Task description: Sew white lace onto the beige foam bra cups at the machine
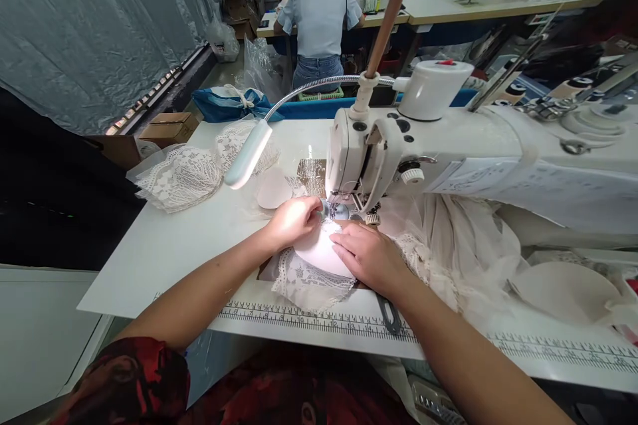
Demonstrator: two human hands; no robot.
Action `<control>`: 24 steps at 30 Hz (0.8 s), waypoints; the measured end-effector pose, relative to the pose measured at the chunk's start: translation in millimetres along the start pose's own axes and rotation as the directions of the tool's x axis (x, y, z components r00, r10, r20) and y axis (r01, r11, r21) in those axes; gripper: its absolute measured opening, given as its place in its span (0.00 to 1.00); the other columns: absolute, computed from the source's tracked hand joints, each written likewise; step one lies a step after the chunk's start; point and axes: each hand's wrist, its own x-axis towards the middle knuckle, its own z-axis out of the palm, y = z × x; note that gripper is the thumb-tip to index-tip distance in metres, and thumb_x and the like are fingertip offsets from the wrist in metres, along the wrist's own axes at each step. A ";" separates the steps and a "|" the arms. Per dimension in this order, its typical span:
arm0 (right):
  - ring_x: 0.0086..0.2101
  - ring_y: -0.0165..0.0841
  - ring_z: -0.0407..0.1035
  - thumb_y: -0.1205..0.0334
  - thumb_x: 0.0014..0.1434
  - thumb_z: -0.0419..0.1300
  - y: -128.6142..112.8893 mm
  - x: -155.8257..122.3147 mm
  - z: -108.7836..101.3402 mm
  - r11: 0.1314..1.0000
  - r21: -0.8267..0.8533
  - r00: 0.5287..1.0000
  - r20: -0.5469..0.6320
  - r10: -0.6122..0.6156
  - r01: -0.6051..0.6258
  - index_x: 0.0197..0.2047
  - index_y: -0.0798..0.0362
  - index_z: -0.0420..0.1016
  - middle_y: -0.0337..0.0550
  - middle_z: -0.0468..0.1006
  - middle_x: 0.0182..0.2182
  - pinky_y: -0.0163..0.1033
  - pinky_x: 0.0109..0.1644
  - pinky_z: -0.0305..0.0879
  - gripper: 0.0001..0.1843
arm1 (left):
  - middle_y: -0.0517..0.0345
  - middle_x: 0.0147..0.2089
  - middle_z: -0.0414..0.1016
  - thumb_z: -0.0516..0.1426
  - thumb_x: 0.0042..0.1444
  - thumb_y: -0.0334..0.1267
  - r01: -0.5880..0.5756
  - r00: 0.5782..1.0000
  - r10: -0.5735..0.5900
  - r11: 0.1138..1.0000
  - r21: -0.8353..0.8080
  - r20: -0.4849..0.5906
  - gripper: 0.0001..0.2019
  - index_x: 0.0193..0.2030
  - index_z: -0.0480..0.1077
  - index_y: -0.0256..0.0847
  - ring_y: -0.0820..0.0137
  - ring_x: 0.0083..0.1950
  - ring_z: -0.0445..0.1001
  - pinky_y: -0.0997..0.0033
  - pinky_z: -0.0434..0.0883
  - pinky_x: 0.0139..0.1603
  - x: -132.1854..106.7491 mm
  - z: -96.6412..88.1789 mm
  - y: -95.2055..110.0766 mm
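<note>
A white bra cup (319, 251) with lace trim (314, 282) lies under the lamp's bright light, right in front of the needle area of the white sewing machine (423, 146). My left hand (296, 218) pinches the cup's upper left edge, its fingertips close to the presser foot. On the cup's right side, my right hand (369, 254) grips the edge, with its thumb stretched across the pale surface. The fingertips of both hands are partly hidden. Grey scissor handles (389, 315) poke out beneath my right wrist.
Lace cups (182, 176) and a loose pale cup (274, 188) lie at the left. Sheer fabric (458, 246) and another cup (568, 289) fill the right. A lamp (249, 153) arches over the table (164, 265). A person (319, 20) sits ahead.
</note>
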 end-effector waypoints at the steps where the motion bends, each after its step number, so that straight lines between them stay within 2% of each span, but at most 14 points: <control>1: 0.37 0.35 0.68 0.62 0.63 0.52 -0.6 0.3 -0.5 1.000 -0.003 1.000 0.008 0.009 -0.009 0.40 0.50 0.78 0.44 0.75 0.31 0.39 0.40 0.62 0.13 | 0.55 0.34 0.72 0.52 0.56 0.30 0.012 0.999 -0.009 0.997 0.071 -0.041 0.06 0.39 0.69 0.37 0.67 0.35 0.70 0.71 0.66 0.33 -2.3 -2.1 2.6; 4: 0.37 0.35 0.67 0.63 0.63 0.52 -2.6 1.2 -2.7 1.000 -0.013 1.000 0.026 0.015 -0.015 0.39 0.50 0.78 0.44 0.75 0.31 0.38 0.40 0.61 0.12 | 0.49 0.39 0.73 0.48 0.60 0.32 -0.058 0.992 0.084 0.966 0.253 -0.093 0.10 0.43 0.69 0.36 0.63 0.40 0.71 0.67 0.68 0.37 -15.4 -8.3 14.1; 7: 0.37 0.36 0.68 0.64 0.62 0.52 -4.3 2.0 -4.3 0.999 -0.023 0.999 0.041 0.025 -0.024 0.38 0.51 0.77 0.44 0.75 0.33 0.39 0.41 0.61 0.12 | 0.48 0.40 0.74 0.47 0.64 0.36 -0.242 0.968 0.248 0.903 0.356 0.027 0.13 0.44 0.71 0.35 0.62 0.41 0.72 0.64 0.69 0.41 -29.8 -5.8 23.9; 9: 0.37 0.36 0.69 0.63 0.62 0.52 -5.4 2.6 -4.7 0.998 -0.036 0.998 0.033 0.056 -0.055 0.40 0.52 0.77 0.45 0.76 0.35 0.39 0.41 0.61 0.12 | 0.45 0.45 0.75 0.47 0.64 0.37 -0.299 0.953 0.293 0.883 0.362 0.071 0.13 0.46 0.70 0.34 0.61 0.44 0.73 0.61 0.70 0.44 -35.3 1.5 24.6; 13: 0.37 0.39 0.70 0.61 0.63 0.51 -8.2 4.7 -6.0 0.986 -0.097 0.988 0.056 0.143 -0.137 0.45 0.52 0.76 0.47 0.77 0.38 0.41 0.40 0.62 0.13 | 0.41 0.57 0.70 0.48 0.63 0.37 -0.298 0.953 0.293 0.879 0.374 0.070 0.16 0.52 0.68 0.30 0.57 0.55 0.69 0.57 0.69 0.51 -37.0 13.1 16.8; 18: 0.40 0.41 0.71 0.59 0.62 0.52 -9.6 7.8 -8.3 0.976 -0.144 0.977 0.115 0.179 -0.162 0.50 0.53 0.73 0.48 0.77 0.42 0.43 0.41 0.62 0.15 | 0.41 0.62 0.65 0.51 0.61 0.42 -0.282 0.959 0.256 0.878 0.385 0.119 0.22 0.59 0.63 0.31 0.56 0.61 0.65 0.57 0.68 0.52 -34.8 7.7 10.9; 24: 0.39 0.41 0.70 0.57 0.62 0.53 -7.8 9.1 -6.8 0.970 -0.169 0.971 0.138 0.196 -0.172 0.52 0.52 0.71 0.47 0.77 0.43 0.43 0.39 0.61 0.17 | 0.43 0.65 0.62 0.49 0.62 0.46 -0.340 0.940 0.293 0.844 0.414 0.174 0.27 0.63 0.61 0.31 0.55 0.62 0.63 0.57 0.65 0.55 -27.2 3.4 1.9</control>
